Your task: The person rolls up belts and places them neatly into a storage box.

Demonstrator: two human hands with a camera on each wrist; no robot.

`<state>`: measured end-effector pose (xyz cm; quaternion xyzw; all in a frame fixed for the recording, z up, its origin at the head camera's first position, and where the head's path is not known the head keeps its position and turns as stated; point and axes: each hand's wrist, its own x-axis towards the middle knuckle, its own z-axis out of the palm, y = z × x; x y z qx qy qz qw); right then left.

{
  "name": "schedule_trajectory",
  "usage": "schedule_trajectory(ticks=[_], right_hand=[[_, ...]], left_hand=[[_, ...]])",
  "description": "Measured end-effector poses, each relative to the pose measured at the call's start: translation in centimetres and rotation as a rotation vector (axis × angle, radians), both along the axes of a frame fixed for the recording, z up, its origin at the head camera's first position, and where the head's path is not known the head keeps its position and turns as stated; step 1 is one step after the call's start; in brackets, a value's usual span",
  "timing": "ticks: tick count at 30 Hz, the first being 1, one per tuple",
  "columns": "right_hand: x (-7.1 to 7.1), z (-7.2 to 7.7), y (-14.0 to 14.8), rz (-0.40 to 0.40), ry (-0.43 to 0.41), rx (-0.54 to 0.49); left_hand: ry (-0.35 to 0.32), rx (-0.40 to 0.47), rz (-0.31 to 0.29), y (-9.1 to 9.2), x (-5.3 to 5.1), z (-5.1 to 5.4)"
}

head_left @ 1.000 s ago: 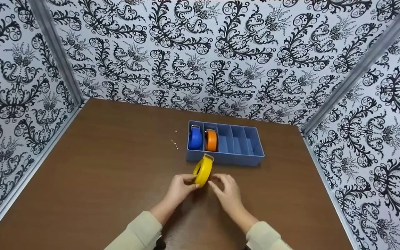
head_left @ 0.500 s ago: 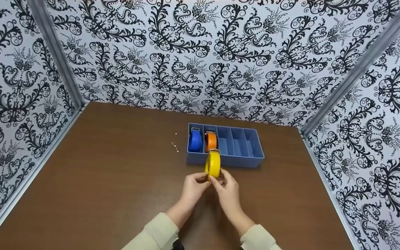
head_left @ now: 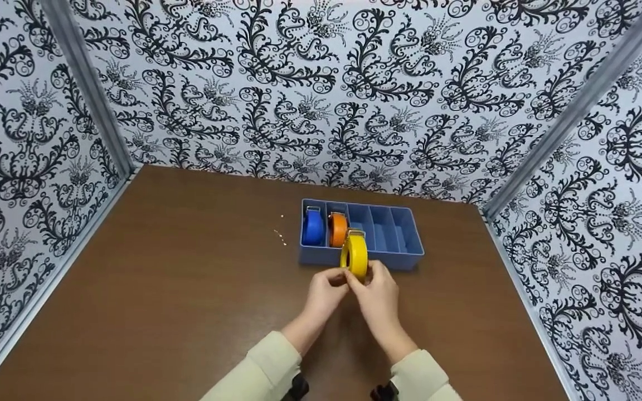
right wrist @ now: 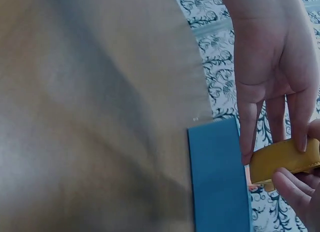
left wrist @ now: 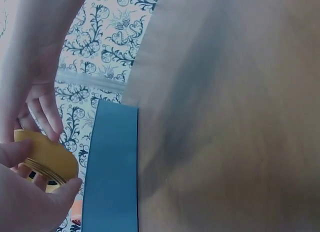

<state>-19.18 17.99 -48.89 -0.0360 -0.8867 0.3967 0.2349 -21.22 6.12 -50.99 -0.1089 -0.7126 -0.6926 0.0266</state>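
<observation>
A yellow coiled belt [head_left: 356,256] with a metal buckle at its top stands upright between my hands, in front of the box's front wall. My left hand [head_left: 325,294] holds its lower left side with thumb and fingers. At its lower right, my right hand [head_left: 381,292] grips it, thumb on the near side and fingers partly hidden behind. The wrist views show fingers of both hands on the yellow belt [left wrist: 52,154]. Behind it is a blue divided box [head_left: 402,260]. A blue coiled belt [head_left: 314,227] sits in its leftmost compartment, an orange coiled belt [head_left: 337,229] in the second.
The box stands toward the back of the brown wooden table [head_left: 187,278]. Small pale specks [head_left: 281,238] lie left of it. Patterned walls [head_left: 310,100] enclose the table at the back and both sides.
The yellow belt has moved right and forward, up to the box's front wall. My right hand, apart from it a second ago, has taken hold of it. My left hand has moved along with it.
</observation>
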Motion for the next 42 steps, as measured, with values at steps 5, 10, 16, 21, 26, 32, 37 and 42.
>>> schedule_trajectory(ticks=[5,10,16,21,26,32,37,42], right_hand=[[-1.6,0.4,1.0,-0.041,0.082,0.064],[-3.4,0.3,1.9,-0.039,0.146,0.092],[-5.2,-0.6,2.9,-0.050,0.234,0.172],[-6.5,-1.4,3.1,-0.049,0.263,0.180],[-7.9,-2.1,3.4,-0.077,0.260,0.158],[-9.6,-2.6,3.4,-0.116,0.259,0.184],[-11.1,-3.3,3.2,-0.126,0.203,0.227],[-12.1,-3.4,3.1,-0.135,0.107,0.211]], left_hand=[[-0.019,0.000,-0.109,0.6,-1.8,0.5],[0.077,-0.192,-0.068,0.0,-3.9,0.7],[0.210,-0.682,0.187,-1.7,-8.1,-1.2],[0.070,-0.868,0.189,-2.1,-10.6,-2.5],[0.033,-0.989,0.198,-1.8,-10.6,-3.0],[0.052,-0.951,0.279,-1.4,-10.4,-3.4],[0.072,-0.984,0.309,-1.4,-10.3,-3.2],[0.065,-0.999,0.305,-1.3,-10.5,-2.7]])
